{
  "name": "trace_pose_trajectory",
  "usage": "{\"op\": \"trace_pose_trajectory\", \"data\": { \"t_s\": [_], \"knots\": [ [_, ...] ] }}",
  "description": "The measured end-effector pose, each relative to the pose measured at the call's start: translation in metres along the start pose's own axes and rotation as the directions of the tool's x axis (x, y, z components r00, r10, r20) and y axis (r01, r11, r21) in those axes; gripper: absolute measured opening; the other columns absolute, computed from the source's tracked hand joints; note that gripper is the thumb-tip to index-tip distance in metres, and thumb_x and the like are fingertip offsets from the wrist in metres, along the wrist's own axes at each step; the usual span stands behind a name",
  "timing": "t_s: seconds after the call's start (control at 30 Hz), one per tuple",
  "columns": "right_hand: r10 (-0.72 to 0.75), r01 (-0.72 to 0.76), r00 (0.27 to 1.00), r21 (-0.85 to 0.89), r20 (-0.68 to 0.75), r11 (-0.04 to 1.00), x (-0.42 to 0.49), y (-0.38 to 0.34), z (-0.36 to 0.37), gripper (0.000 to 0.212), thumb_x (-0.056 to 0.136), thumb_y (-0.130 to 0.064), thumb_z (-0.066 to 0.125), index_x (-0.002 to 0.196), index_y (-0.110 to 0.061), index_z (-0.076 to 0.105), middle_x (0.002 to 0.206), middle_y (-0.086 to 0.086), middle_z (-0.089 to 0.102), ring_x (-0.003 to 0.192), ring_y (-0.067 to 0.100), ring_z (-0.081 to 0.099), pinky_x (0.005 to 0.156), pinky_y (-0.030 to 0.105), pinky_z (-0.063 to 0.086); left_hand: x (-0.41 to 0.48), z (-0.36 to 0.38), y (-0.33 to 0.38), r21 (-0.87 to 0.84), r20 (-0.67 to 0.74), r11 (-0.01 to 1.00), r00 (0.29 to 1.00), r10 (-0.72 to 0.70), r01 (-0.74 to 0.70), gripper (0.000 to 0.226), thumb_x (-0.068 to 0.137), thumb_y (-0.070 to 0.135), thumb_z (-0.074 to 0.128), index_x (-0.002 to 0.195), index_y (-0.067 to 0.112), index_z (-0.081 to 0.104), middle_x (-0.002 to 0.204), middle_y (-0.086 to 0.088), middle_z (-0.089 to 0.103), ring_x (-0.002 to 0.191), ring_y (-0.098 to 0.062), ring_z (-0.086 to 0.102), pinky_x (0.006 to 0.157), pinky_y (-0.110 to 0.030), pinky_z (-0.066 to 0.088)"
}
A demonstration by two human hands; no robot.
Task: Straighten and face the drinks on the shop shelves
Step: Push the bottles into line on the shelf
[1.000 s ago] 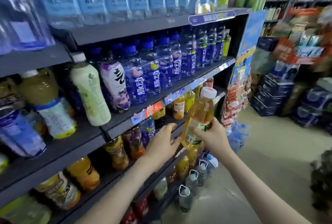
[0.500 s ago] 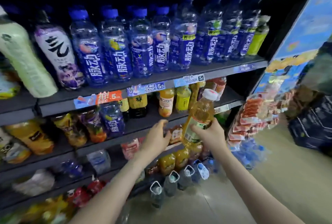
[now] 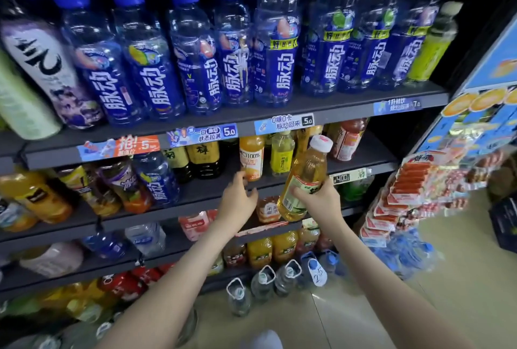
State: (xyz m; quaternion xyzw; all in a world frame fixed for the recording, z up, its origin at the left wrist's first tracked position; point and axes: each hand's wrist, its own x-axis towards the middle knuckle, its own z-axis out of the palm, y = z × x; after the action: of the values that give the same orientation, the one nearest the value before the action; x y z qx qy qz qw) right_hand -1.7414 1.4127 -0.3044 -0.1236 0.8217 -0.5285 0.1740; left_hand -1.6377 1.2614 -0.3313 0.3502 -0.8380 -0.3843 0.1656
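Note:
My right hand (image 3: pixel 317 203) grips a tall amber drink bottle (image 3: pixel 305 175) with a white cap, tilted in front of the second shelf (image 3: pixel 212 192). My left hand (image 3: pixel 237 200) reaches to that shelf's front edge; its fingertips touch the bottom of an orange juice bottle (image 3: pixel 251 157) standing there. Beside it stand a yellow bottle (image 3: pixel 282 157) and dark tea bottles (image 3: pixel 202 158). The shelf above holds a row of blue-labelled bottles (image 3: pixel 282 55), mostly label forward.
Tilted juice and blue bottles (image 3: pixel 123 186) lie at the left of the second shelf. Lower shelves hold more drinks. Large water jugs (image 3: pixel 263 284) stand on the floor. A hanging rack of red snack packs (image 3: pixel 402 195) is on the right, with tiled floor below it.
The view has swung left and closer to the shelves. My left hand has risen from the shelf edge to the orange juice bottle. The right hand still holds the amber bottle.

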Motion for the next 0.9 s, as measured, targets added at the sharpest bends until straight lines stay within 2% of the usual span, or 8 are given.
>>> {"op": "trace_pose_trajectory", "data": {
  "t_s": [0.17,0.27,0.37,0.47,0.6,0.73,0.8,0.9],
  "knots": [
    [-0.043,0.045,0.998,0.040,-0.050,0.998,0.026,0.018,0.013,0.050,0.069,-0.034,0.080,0.105,-0.017,0.050,0.094,-0.009,0.061,0.085,0.007,0.060,0.066,0.024,0.045,0.042,0.025,-0.003,-0.094,-0.089,0.996,0.996,-0.012,0.003,0.057,0.084,0.020,0.067,0.133,0.010,0.038,0.127,-0.010,0.054,0.108,-0.023,0.059,0.085,-0.030,0.048],
    [-0.088,0.093,0.993,0.064,-0.076,0.994,0.040,0.030,0.023,0.046,0.070,-0.032,0.080,0.102,-0.019,0.050,0.090,-0.014,0.058,0.081,-0.001,0.056,0.061,0.017,0.041,0.064,0.041,-0.009,-0.152,-0.167,0.988,0.986,-0.003,-0.023,0.075,0.079,0.021,0.074,0.138,0.008,0.031,0.134,-0.013,0.045,0.119,-0.027,0.051,0.091,-0.028,0.042],
    [-0.155,0.164,0.984,0.106,-0.081,0.981,0.055,0.044,0.033,0.045,0.070,-0.030,0.081,0.100,-0.023,0.048,0.089,-0.017,0.058,0.081,-0.005,0.055,0.061,0.012,0.040,0.091,0.057,-0.020,-0.233,-0.230,0.971,0.973,-0.002,-0.053,0.094,0.073,0.025,0.080,0.144,0.008,0.021,0.138,-0.014,0.041,0.126,-0.026,0.044,0.099,-0.035,0.040],
    [-0.244,0.253,0.966,0.137,-0.081,0.958,0.067,0.055,0.046,0.049,0.070,-0.030,0.082,0.106,-0.026,0.049,0.093,-0.018,0.061,0.084,-0.006,0.056,0.063,0.011,0.041,0.114,0.069,-0.031,-0.257,-0.298,0.964,0.954,-0.015,-0.064,0.083,0.068,0.026,0.081,0.135,0.008,0.035,0.126,-0.012,0.048,0.115,-0.026,0.053,0.091,-0.037,0.049],
    [-0.315,0.321,0.947,0.171,-0.066,0.931,0.073,0.065,0.065,0.046,0.071,-0.029,0.081,0.103,-0.033,0.048,0.096,-0.017,0.062,0.087,-0.005,0.058,0.065,0.009,0.043,0.114,0.072,-0.035,-0.146,-0.388,0.984,0.921,0.039,-0.103,0.061,0.068,0.027,0.079,0.117,0.006,0.049,0.111,-0.009,0.048,0.101,-0.021,0.053,0.076,-0.027,0.044],
    [-0.357,0.359,0.933,0.164,-0.046,0.919,0.077,0.068,0.081,0.047,0.072,-0.030,0.081,0.107,-0.026,0.050,0.101,-0.010,0.064,0.093,0.001,0.059,0.073,0.010,0.045,0.073,0.065,-0.052,-0.209,-0.510,0.952,0.855,0.089,-0.223,0.059,0.066,0.022,0.083,0.112,0.003,0.052,0.104,-0.008,0.046,0.082,0.011,0.041,0.069,-0.001,0.035],
    [-0.372,0.370,0.928,0.159,-0.020,0.915,0.081,0.064,0.091,0.049,0.071,-0.031,0.080,0.108,-0.023,0.049,0.105,-0.005,0.063,0.095,0.007,0.060,0.079,0.023,0.050,0.050,0.057,-0.066,-0.232,-0.550,0.946,0.833,0.066,-0.228,0.063,0.066,0.017,0.084,0.116,0.001,0.049,0.108,-0.005,0.043,0.086,0.013,0.041,0.075,0.006,0.031],
    [-0.429,0.427,0.903,0.075,0.011,0.901,0.086,0.048,0.113,0.050,0.072,-0.035,0.079,0.106,-0.017,0.046,0.104,0.002,0.060,0.095,0.018,0.059,0.080,0.036,0.050,0.026,0.040,-0.084,-0.261,-0.581,0.949,0.814,-0.006,-0.179,0.072,0.067,0.021,0.084,0.125,0.002,0.046,0.119,-0.005,0.051,0.107,-0.002,0.048,0.085,0.004,0.031]
  ]
}}
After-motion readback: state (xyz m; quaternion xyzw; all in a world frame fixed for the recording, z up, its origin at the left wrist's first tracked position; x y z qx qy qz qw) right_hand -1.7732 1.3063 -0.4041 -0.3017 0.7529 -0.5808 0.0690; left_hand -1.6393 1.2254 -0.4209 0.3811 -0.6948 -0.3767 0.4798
